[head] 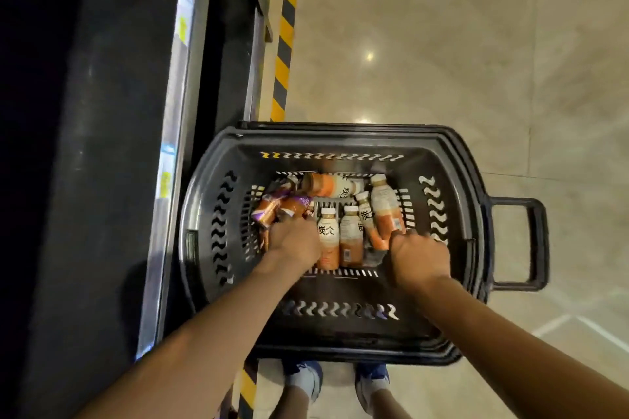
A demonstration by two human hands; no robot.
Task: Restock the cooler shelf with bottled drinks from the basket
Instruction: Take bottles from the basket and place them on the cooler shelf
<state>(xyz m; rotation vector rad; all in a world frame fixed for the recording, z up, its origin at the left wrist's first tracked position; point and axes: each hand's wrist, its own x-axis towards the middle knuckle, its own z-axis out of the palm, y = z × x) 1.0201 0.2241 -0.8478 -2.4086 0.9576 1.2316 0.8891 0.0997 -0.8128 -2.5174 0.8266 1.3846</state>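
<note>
A black plastic basket [340, 143] stands on the floor below me, holding several bottled drinks. White-and-orange bottles [328, 238] lie in its middle and right; orange-and-purple bottles [272, 207] are heaped at its left. My left hand [294, 241] reaches down into the basket and closes over the orange-and-purple bottles, fingers hidden among them. My right hand [420, 258] is closed around the lower end of a white-and-orange bottle [386, 211] at the right side of the pile. The cooler [112, 146] rises dark on my left, its shelf edge [170, 153] carrying price tags.
Yellow-and-black hazard tape [284, 44] runs along the cooler's base on the beige tiled floor [459, 44]. The basket's pull handle [520, 245] sticks out to the right. My feet [340, 381] stand just behind the basket.
</note>
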